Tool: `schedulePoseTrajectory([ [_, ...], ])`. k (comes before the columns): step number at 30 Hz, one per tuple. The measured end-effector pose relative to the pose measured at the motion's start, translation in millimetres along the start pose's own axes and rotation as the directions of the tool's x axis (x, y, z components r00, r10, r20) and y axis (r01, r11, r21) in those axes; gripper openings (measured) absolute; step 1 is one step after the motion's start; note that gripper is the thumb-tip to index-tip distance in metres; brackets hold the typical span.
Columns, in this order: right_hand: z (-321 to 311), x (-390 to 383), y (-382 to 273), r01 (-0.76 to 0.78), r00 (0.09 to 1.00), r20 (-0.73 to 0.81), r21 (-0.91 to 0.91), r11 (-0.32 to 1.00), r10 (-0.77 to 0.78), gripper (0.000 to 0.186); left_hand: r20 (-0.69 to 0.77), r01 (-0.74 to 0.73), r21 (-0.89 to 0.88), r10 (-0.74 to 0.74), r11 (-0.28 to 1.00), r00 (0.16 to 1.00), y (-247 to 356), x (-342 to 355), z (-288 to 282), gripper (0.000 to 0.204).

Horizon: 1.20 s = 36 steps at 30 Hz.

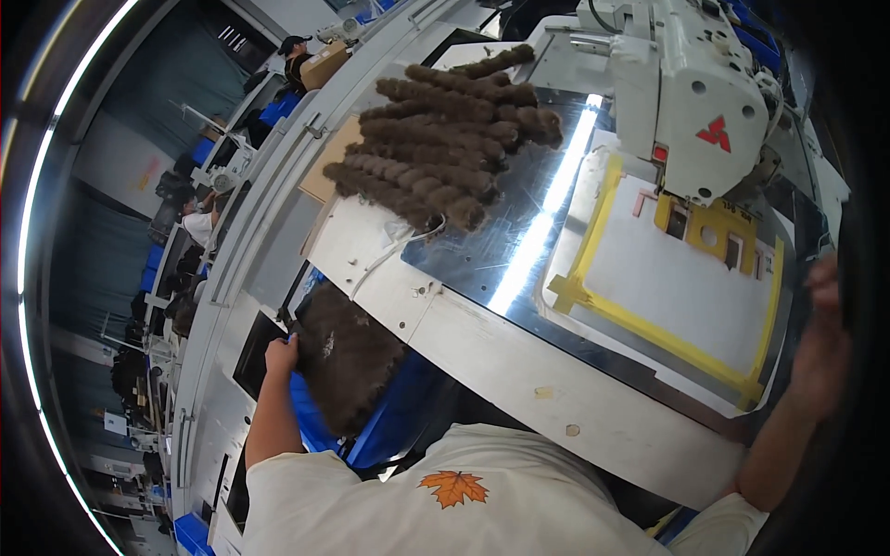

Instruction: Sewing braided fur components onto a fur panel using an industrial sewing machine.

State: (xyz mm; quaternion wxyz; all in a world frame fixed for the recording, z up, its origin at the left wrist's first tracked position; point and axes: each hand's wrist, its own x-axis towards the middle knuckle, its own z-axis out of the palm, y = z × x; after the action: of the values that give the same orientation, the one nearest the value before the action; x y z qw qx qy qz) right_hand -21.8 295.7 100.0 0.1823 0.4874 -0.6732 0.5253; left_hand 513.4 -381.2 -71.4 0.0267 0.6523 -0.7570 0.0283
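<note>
My left hand (281, 356) is closed at the left edge of a brown fleece piece (345, 357), seemingly pinching it. That piece lies over a blue bin (394, 417) below the table's edge. On the far right, my right hand (821, 310) is raised beside the sewing machine's work plate, dim and blurred, so its fingers cannot be read. Between my hands, a white sheet framed with yellow tape (681, 292) lies under the machine head. A yellow template with cut-outs (712, 230) sits at its far side.
A large white industrial sewing machine (709, 102) stands at the far right. Several rolled brown fleece pieces (436, 139) are heaped on the table, partly over a shiny metal plate (519, 241). A thin white cord (380, 259) runs along the table (501, 357). Other people work at stations far left.
</note>
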Motion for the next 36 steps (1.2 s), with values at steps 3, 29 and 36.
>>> schedulePoseTrajectory([
  [3,49,-33,50,-0.334,0.942,0.05,0.034,0.942,0.332,0.039,-0.066,-0.05,-0.039,0.048,0.998,0.997,17,-13,-37,0.045],
  [29,94,-41,59,-0.619,0.684,0.392,-0.136,0.774,0.615,0.025,0.146,-0.318,-0.131,0.336,0.939,0.931,35,-31,-28,0.036],
  [36,84,-43,49,-0.646,0.637,0.408,-0.181,0.741,0.655,0.021,0.384,-0.114,-0.489,0.33,0.865,0.862,62,-53,-92,0.021],
])
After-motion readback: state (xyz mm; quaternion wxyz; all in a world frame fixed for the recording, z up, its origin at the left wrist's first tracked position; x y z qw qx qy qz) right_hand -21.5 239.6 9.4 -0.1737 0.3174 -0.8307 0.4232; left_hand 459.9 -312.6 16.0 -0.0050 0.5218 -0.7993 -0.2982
